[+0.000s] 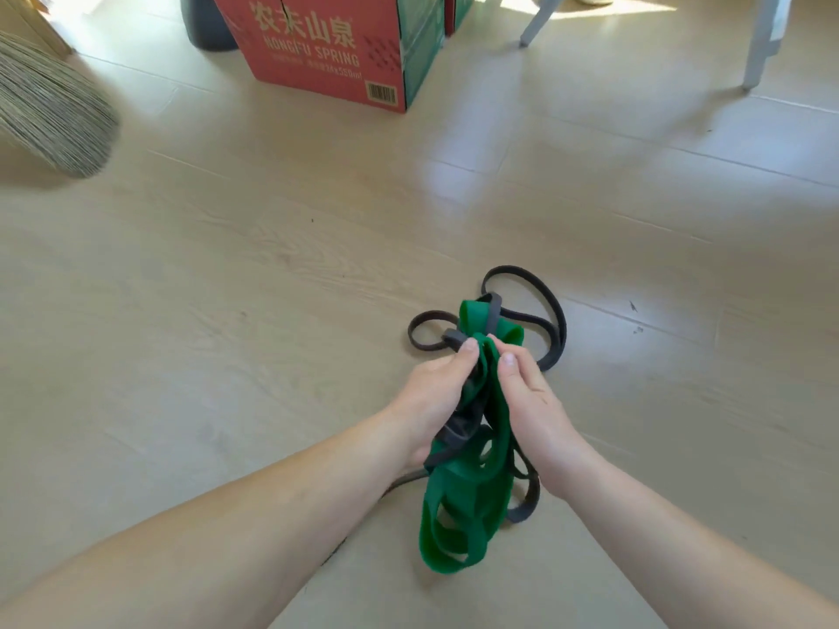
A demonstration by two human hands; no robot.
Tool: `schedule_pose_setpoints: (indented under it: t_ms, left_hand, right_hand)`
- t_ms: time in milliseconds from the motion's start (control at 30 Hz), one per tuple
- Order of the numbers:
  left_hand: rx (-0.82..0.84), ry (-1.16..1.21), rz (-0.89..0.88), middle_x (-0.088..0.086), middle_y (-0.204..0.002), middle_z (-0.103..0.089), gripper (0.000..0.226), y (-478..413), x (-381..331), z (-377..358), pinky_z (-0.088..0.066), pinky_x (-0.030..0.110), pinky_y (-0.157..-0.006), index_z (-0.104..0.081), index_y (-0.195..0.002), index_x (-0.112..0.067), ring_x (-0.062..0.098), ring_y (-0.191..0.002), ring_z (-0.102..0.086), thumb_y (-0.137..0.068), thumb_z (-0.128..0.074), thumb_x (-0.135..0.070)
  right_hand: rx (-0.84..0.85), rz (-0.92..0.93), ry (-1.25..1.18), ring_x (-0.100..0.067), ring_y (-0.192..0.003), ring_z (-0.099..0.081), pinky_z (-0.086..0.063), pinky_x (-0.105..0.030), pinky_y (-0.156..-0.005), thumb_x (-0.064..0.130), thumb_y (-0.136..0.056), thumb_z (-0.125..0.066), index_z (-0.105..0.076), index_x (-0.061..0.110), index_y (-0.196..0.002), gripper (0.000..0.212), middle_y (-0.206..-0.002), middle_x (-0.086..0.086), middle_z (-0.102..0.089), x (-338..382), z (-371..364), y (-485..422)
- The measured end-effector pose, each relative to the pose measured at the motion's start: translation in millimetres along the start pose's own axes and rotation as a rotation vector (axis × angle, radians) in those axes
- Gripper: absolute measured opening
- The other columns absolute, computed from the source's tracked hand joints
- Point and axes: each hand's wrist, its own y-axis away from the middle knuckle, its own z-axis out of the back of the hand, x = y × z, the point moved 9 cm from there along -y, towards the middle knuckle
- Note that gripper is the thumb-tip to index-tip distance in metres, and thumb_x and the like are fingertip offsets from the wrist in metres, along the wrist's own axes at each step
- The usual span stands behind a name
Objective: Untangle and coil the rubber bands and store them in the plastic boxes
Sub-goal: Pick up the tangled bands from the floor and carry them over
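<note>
At the far edge of the wooden floor, a red carton reads "NONGFU SPRING" under Chinese characters, with a barcode at its lower corner; the smaller print is illegible. Both forearms reach forward. The left hand and right hand meet thumb to thumb, each grip pinching the upper folds of a green band tangled with dark grey bands, whose loops lie on the floor beyond. The lower fingers are hidden.
</note>
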Motion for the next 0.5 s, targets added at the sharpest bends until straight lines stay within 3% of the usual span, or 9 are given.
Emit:
schedule_pose_setpoints:
  t_ms: [133,200,333,500]
  left_hand:
    - [0.050,0.027,-0.162,-0.004,-0.112,-0.078,0.034,34,-55,-8,-0.056,0.031,-0.095,-0.075,-0.120,-0.030,0.016,-0.112,-0.070,-0.100,-0.057,-0.051]
    - [0.062,0.085,-0.220,0.000,-0.106,-0.079,0.030,66,-93,-10,-0.060,0.034,-0.090,-0.077,-0.114,-0.023,0.017,-0.105,-0.073,-0.100,-0.061,-0.044]
    - [0.104,0.133,-0.312,0.001,-0.092,-0.078,0.022,165,-179,-19,-0.058,0.026,-0.071,-0.078,-0.105,-0.016,0.012,-0.086,-0.073,-0.099,-0.064,-0.033]
    - [0.131,0.039,-0.382,-0.002,-0.080,-0.074,0.018,319,-283,-46,-0.056,0.019,-0.065,-0.076,-0.095,-0.013,0.006,-0.075,-0.070,-0.099,-0.065,-0.026]
  right_hand:
    - [-0.049,0.077,-0.027,0.003,-0.119,-0.059,-0.047,-0.028,-0.106,0.043,-0.109,-0.038,-0.060,0.050,-0.116,0.024,-0.113,0.029,-0.067,65,20,19]
    - [-0.065,0.109,-0.069,-0.002,-0.115,-0.061,-0.048,-0.032,-0.104,0.042,-0.109,-0.038,-0.061,0.045,-0.113,0.023,-0.113,0.022,-0.069,108,28,40]
    - [-0.072,0.153,-0.143,-0.006,-0.110,-0.064,-0.052,-0.033,-0.099,0.039,-0.110,-0.036,-0.061,0.039,-0.112,0.024,-0.113,0.013,-0.070,211,46,114]
    - [-0.124,0.222,-0.171,-0.005,-0.119,-0.061,-0.051,-0.032,-0.101,0.035,-0.112,-0.031,-0.056,0.042,-0.119,0.028,-0.123,0.018,-0.066,344,83,242]
